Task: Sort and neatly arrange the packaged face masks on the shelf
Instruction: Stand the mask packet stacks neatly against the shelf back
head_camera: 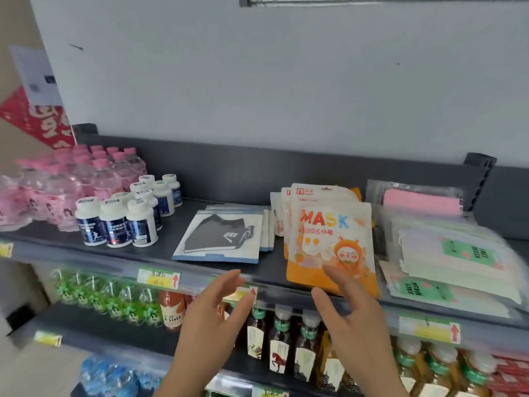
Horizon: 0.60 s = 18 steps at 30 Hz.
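Top shelf (274, 269): dark grey, matte, flat deck with a raised back panel.

Mask stock sits centre to right of frame:
- Centre: flat rectangular packs (220, 239), white-blue card with clear window, dark fabric mask inside, print reads roughly "LIKE". Fanned stack.
- Right of centre: glossy orange-white pouches (329, 239), hang-hole tabs, "MASK" in multicolour letters, cartoon figure, red logo at top. Overlapping stack, front pouch tilted.
- Far right: soft clear film bags (452, 259), green "FACE MASK" labels, loosely piled and skewed.
- Back right: clear bag with pink masks (420, 200).

Left of frame: white plastic bottles (117, 224) with dark blue labels; shrink-wrapped pink-capped bottles (94, 173) behind them.

Shelf edge: yellow-green price tag (159, 279) with a red arrow.

Left hand (217, 310): lower centre, fingers straight and apart, holding nothing.

Right hand (346, 319): fingers straight and spread, index tip over the front orange pouch's lower edge; contact unclear.
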### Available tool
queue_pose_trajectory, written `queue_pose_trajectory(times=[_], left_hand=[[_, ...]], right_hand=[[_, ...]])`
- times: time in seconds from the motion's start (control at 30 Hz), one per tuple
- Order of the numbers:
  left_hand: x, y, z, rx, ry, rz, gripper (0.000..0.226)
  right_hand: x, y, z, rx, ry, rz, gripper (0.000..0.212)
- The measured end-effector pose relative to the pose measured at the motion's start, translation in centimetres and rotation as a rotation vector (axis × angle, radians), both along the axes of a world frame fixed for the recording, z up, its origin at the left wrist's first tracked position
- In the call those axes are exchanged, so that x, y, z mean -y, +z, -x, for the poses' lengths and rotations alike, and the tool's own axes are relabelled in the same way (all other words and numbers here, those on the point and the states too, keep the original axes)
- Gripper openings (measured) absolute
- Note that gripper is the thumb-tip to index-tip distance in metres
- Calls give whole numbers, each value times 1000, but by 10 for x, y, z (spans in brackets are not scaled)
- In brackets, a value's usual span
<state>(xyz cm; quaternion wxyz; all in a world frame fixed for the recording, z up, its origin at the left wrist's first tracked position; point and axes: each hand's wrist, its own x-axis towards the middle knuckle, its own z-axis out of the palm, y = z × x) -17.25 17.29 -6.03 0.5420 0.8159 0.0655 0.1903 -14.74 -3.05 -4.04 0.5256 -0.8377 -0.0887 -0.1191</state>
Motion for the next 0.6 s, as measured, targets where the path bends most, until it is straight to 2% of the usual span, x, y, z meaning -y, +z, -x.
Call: queue_pose_trajectory(times=[0.13, 0.3, 0.5, 0.6], left_hand=[[-35, 18, -17, 40, 36, 8, 43], [-99, 36, -72, 37, 63, -39, 53], [-154, 38, -146, -210, -48, -149, 86], [-160, 35, -170, -323, -119, -213, 90]], right_hand=[[-40, 10, -21, 39, 59, 74, 42], [-95, 20, -70, -47, 74, 159, 59], [-138, 19, -122, -181, -39, 214, 70], [-149, 14, -137, -243, -81, 237, 72]])
